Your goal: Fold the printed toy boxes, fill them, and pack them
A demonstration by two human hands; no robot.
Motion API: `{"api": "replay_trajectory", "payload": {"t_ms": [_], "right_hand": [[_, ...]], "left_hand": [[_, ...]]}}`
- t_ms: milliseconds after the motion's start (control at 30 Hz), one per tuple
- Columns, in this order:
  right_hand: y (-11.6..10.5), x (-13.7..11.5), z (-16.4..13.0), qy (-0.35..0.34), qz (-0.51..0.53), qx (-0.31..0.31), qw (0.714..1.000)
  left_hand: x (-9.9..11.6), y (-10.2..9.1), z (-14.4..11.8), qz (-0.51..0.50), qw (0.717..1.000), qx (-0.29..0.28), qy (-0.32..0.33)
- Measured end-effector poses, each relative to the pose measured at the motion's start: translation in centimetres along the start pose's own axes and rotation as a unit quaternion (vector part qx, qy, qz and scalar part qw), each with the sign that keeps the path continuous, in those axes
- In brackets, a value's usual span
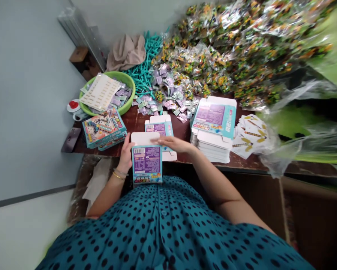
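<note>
A teal and purple cardboard box [147, 165] is held upright in front of my body, its printed back with a barcode facing me. Its white top flap [145, 138] stands up. My left hand [125, 154] grips the box's left edge near the top, thumb and fingers closed around it. At the upper right corner, my right hand [172, 143] has its fingers on the flap; their tips are slightly blurred. Behind the held box, a flat unfolded carton [167, 129] in the same print lies on the table, partly covered by the box and my right hand.
A stack of flat cartons [213, 116] stands right, beside printed sheets [248, 135]. Packed boxes [105, 129], a phone [72, 139], a cup [76, 110] and a green basin [130, 84] are left. Small packets [168, 86], teal sticks [147, 56] and bagged colourful pieces [213, 56] are piled behind.
</note>
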State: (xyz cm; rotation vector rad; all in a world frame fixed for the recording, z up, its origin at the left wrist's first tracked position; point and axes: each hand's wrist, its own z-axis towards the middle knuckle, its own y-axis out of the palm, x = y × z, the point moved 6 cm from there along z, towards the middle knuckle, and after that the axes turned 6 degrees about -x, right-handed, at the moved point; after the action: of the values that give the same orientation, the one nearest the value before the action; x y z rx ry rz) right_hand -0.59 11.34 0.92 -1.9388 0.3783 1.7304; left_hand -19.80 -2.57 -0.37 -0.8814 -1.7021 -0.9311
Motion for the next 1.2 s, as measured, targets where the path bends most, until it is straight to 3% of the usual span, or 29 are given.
{"api": "replay_trajectory", "payload": {"t_ms": [67, 133, 233, 300, 467, 533, 600, 767, 867, 967, 1067, 1200], "right_hand": [[-0.6, -0.9, 1.6, -0.001, -0.077, 0.007, 0.997], [0.6, -1.9, 2.5, -0.002, -0.171, -0.013, 0.985], [3.6, -4.0, 1.6, -0.075, -0.219, -0.039, 0.972], [4.7, -4.6, 0.5, -0.099, -0.153, -0.041, 0.982], [5.1, -2.2, 0.8, 0.020, 0.055, -0.089, 0.994], [4.5, -1.8, 1.5, 0.032, 0.058, -0.068, 0.995], [4.1, -2.2, 1.7, 0.007, 0.031, -0.060, 0.998], [4.7, -3.2, 0.0, -0.066, -0.016, -0.139, 0.988], [4.9, -1.1, -1.6, -0.072, -0.044, -0.013, 0.996], [6.1, 1.7, -3.2, -0.050, -0.013, 0.120, 0.991], [7.1, 2.1, -3.9, -0.029, 0.037, 0.150, 0.988], [5.9, -2.8, -4.8, -0.030, 0.074, 0.121, 0.990]], "left_hand": [[-0.4, 0.7, 0.8, -0.045, 0.995, -0.052, -0.077], [-0.6, 0.9, 1.1, -0.066, 0.986, -0.083, -0.128], [-0.4, 0.7, 0.9, -0.076, 0.984, -0.097, -0.130], [-0.2, 0.6, 0.5, -0.071, 0.987, -0.102, -0.104], [-0.1, 1.4, 0.0, -0.024, 0.992, -0.116, -0.050], [0.0, 1.8, -0.1, -0.014, 0.992, -0.127, -0.023], [0.3, 1.6, -0.4, 0.004, 0.994, -0.102, 0.034], [1.0, -0.1, -2.6, 0.143, 0.970, -0.006, 0.195], [0.2, -1.3, -3.9, 0.206, 0.953, 0.049, 0.216], [-0.6, -1.8, -4.3, 0.216, 0.954, 0.056, 0.202], [0.4, -1.5, -3.8, 0.208, 0.954, 0.044, 0.209], [5.1, -0.6, -2.4, 0.169, 0.939, 0.085, 0.286]]}}
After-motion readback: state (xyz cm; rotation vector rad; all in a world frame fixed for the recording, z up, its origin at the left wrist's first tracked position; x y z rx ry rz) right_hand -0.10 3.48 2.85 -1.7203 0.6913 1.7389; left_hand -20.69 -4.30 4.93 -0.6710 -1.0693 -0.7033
